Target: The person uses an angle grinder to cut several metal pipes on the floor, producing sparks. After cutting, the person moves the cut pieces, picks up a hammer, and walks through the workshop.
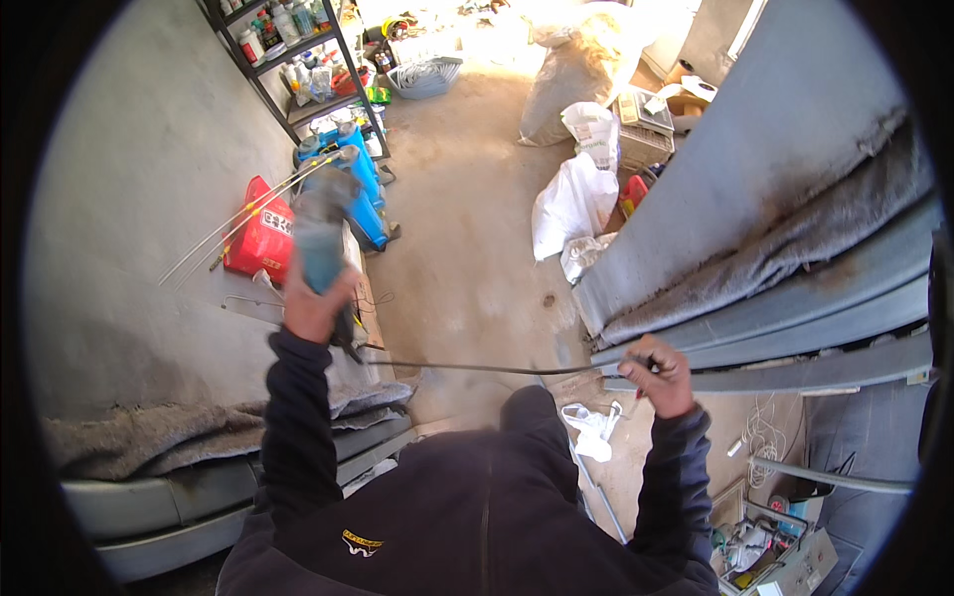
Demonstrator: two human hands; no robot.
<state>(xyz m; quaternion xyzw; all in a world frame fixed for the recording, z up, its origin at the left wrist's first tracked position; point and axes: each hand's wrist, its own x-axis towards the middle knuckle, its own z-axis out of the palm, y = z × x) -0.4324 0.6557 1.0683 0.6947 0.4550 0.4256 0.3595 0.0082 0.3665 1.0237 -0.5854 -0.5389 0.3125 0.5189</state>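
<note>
Two hands: left hand (312, 310) clasping one blurred teal object (320, 256); right hand (660, 377) gripping one dark cord (487, 370).

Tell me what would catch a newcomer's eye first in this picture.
First, the dark cord stretching across the view from near the left hand, which grips a blurred teal tool, to the closed right hand. Next, the bright red object by the left wall, and the white sack at the right of the floor.
</note>
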